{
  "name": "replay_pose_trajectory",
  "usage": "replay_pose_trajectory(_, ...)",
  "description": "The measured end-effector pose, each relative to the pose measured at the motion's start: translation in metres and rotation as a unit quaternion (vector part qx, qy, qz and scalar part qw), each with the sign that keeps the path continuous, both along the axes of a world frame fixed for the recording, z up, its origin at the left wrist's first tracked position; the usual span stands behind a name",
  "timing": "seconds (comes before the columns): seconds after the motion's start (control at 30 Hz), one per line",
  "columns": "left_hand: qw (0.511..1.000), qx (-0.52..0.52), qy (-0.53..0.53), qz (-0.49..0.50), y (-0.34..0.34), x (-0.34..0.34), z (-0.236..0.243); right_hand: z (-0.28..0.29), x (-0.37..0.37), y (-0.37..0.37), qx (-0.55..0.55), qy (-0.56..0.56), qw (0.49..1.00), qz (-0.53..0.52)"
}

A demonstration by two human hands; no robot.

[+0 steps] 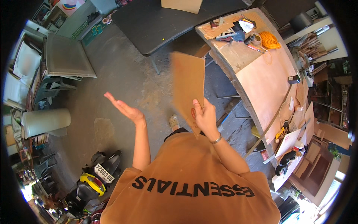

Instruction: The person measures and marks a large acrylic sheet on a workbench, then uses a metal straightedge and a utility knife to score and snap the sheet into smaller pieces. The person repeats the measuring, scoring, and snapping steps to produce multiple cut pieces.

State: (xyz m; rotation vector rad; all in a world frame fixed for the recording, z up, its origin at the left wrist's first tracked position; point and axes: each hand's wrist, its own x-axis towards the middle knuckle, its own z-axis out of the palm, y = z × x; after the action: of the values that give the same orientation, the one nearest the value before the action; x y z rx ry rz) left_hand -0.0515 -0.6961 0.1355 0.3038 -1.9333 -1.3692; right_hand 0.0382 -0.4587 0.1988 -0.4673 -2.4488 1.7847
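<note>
Grasping a brown cardboard sheet (190, 80) toward twelve o'clock, right hand (204, 116) clenched on its lower right edge, left hand (128, 111) (fingers extended, unclasped) at nine o'clock, black table (143, 24) beyond at twelve, workbench (261, 76) at two.

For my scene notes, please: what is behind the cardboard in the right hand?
Around the cardboard in the right hand, grey floor shows, with the black table beyond; anything directly behind the cardboard is covered.

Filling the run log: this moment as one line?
left hand: open, empty | right hand: gripping cardboard | ahead: black table | right: wooden table
</note>
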Motion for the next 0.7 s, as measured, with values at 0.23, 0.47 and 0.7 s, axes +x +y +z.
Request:
replay_pose_trajectory(0.23, 0.99, 0.081, -0.107, -0.035, 0.014, -0.032, 0.005, 0.023, 0.001, -0.001, 0.064, -0.019, 0.98, 0.189)
replay_pose_trajectory(0.47, 0.556, 0.66, -0.23, -0.449, -0.022, -0.023, 0.021, -0.006, 0.012, 0.011, 0.409, 0.262, 0.833, 0.266)
replay_pose_trajectory(0.7, 0.768, 0.41, -0.279, -0.404, -0.037, -0.024, 0.025, -0.023, 0.005, 0.017, 0.481, 0.243, 0.734, 0.414)
